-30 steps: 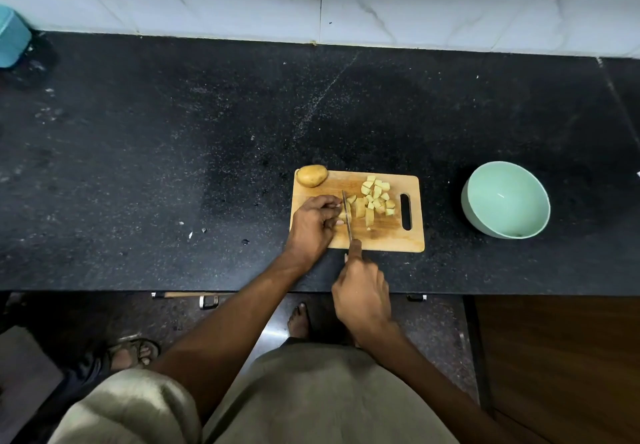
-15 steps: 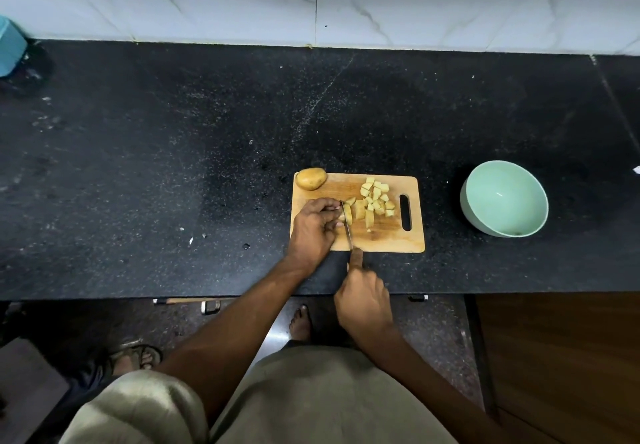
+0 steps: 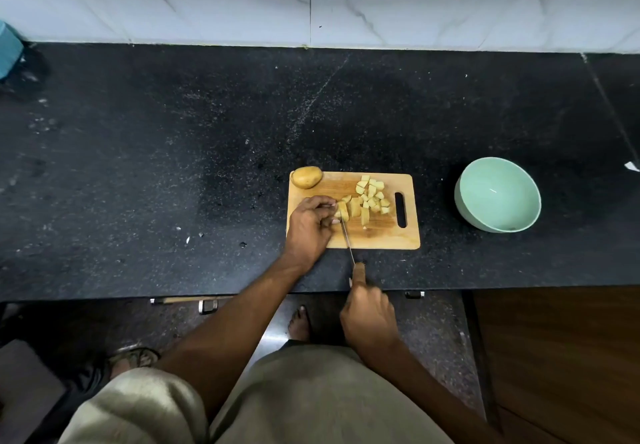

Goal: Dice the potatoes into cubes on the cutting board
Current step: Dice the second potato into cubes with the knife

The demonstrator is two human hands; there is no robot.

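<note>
Potato strip (image 3: 342,208) is pinched by left hand (image 3: 309,227); knife (image 3: 347,241) is gripped by right hand (image 3: 369,317). Hazard: fingertips (image 3: 333,204) could be nicked, being beside the blade.

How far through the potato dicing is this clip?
Partway. Done: a pile of potato cubes sits on the cutting board. In hand: the left hand holds potato strips while the right hand works the knife through them. Left: a whole potato at the board's far-left corner; the green bowl looks empty.
</note>
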